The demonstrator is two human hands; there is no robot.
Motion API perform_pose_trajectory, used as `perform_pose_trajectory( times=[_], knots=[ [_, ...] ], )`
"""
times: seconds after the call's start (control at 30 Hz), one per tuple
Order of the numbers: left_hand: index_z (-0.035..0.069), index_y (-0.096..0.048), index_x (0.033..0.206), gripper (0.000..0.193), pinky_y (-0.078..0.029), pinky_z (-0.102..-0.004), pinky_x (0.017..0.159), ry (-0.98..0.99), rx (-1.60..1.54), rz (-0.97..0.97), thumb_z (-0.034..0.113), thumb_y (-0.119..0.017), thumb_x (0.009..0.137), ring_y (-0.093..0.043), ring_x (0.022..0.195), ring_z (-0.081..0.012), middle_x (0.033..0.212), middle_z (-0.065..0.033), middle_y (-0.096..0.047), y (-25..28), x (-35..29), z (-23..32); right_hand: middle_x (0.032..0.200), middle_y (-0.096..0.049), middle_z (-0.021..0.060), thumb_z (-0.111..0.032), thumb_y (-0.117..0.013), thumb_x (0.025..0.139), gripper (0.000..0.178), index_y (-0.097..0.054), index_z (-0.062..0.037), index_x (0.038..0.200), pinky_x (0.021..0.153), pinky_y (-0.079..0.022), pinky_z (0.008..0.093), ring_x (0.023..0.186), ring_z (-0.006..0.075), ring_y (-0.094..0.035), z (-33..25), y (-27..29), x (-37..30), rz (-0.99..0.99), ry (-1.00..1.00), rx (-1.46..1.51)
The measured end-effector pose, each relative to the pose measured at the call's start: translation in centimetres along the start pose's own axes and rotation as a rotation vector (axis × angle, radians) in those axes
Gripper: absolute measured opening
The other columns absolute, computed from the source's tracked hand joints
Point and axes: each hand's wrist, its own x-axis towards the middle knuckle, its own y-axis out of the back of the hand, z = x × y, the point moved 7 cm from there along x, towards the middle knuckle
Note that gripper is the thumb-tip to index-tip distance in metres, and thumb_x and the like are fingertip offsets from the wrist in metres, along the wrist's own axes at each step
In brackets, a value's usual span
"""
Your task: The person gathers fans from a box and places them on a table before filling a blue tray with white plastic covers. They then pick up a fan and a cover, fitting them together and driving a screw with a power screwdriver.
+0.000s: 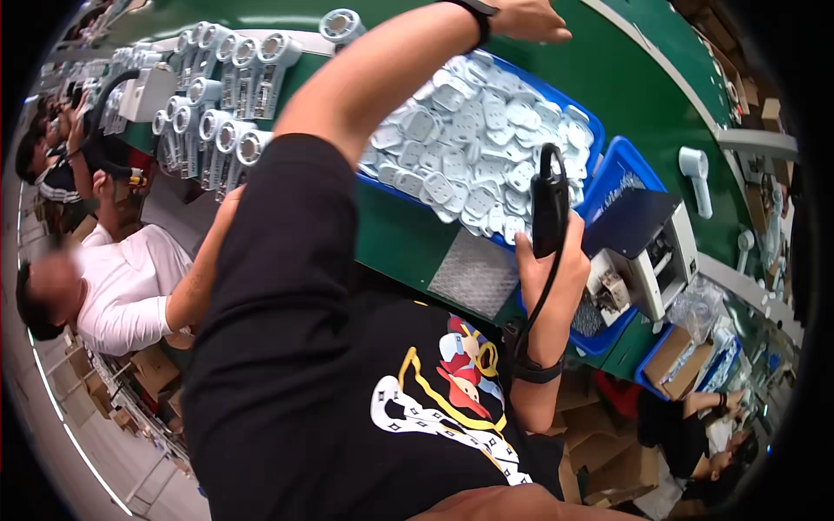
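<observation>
My right hand is closed around a black electric screwdriver. Its cord loops at the top and runs down past my wrist. The screwdriver's bit is out of sight. Stretched across a blue bin, my left arm ends in my left hand at the top edge, partly cut off. Its visible fingers are extended, and nothing shows in them. Many small white plastic covers with holes fill the bin between my hands. Just left of my right hand, a sheet of bubble wrap lies on the green table.
White handheld fans stand in rows at the left, and another white fan lies at the right. Beside my right hand sits a white-and-grey machine, near a second blue bin. A co-worker in white sits left.
</observation>
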Motion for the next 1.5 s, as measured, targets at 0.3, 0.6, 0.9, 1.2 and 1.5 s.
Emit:
perform_pose_trajectory(
  times=[0.3, 0.6, 0.9, 1.2, 1.5],
  knots=[
    [0.021, -0.055, 0.133, 0.055, -0.029, -0.0504, 0.11, 0.351, -0.123, 0.497, 0.049, -0.069, 0.088, -0.045, 0.13, -0.0271, 0.129, -0.0082, -0.057, 9.8, -8.6, 4.8, 0.093, -0.068, 0.0275, -0.016, -0.081, 0.077, 0.057, -0.05, -0.0031, 0.124, 0.073, -0.051, 0.0495, 0.088, 0.0468, -0.067, -0.9, 0.0, -2.2, -0.029, -0.073, -0.293],
    [0.006, -0.035, 0.136, 0.087, -0.048, -0.0462, 0.093, 1.316, -0.473, 0.329, 0.025, -0.083, 0.067, -0.061, 0.107, -0.0355, 0.118, -0.0209, -0.059, 7.2, -32.6, -0.2, 0.087, -0.064, 0.0102, -0.007, -0.073, 0.079, 0.052, -0.05, -0.0038, 0.126, 0.062, -0.052, 0.0383, 0.064, 0.0244, -0.064, -0.5, 1.8, -1.5, 0.01, 0.017, 0.149],
    [0.0, -0.054, 0.127, 0.047, -0.051, -0.0352, 0.093, 0.773, -0.958, 0.738, -0.002, -0.07, 0.082, -0.064, 0.103, -0.0194, 0.109, -0.0113, -0.066, 17.1, -28.7, 10.0, 0.082, -0.06, 0.0046, -0.005, -0.073, 0.079, 0.059, -0.044, -0.0039, 0.13, 0.056, -0.044, 0.022, 0.061, 0.0083, -0.055, -0.1, 7.0, -4.0, -0.082, -0.197, 0.882],
    [0.0, -0.052, 0.117, 0.048, -0.047, -0.0362, 0.077, 0.292, -1.639, 0.159, 0.027, -0.069, 0.081, -0.061, 0.09, -0.025, 0.101, -0.0126, -0.061, 10.1, -16.1, 29.3, 0.075, -0.059, 0.0024, -0.009, -0.08, 0.077, 0.067, -0.041, -0.0006, 0.13, 0.061, -0.044, 0.0205, 0.065, 0.0084, -0.055, 2.1, 6.7, -6.5, -0.232, -0.141, 0.937],
    [0.001, -0.061, 0.091, 0.036, -0.044, -0.0382, 0.056, 0.077, -1.391, 0.255, 0.037, -0.064, 0.086, -0.057, 0.064, -0.0298, 0.074, -0.0112, -0.057, 3.4, -12.4, 34.8, 0.076, -0.059, 0.0048, -0.008, -0.08, 0.081, 0.057, -0.044, -0.0026, 0.124, 0.062, -0.048, 0.0259, 0.066, 0.0099, -0.056, 9.2, 7.3, -8.4, 0.135, -0.116, 0.603]
  ],
)
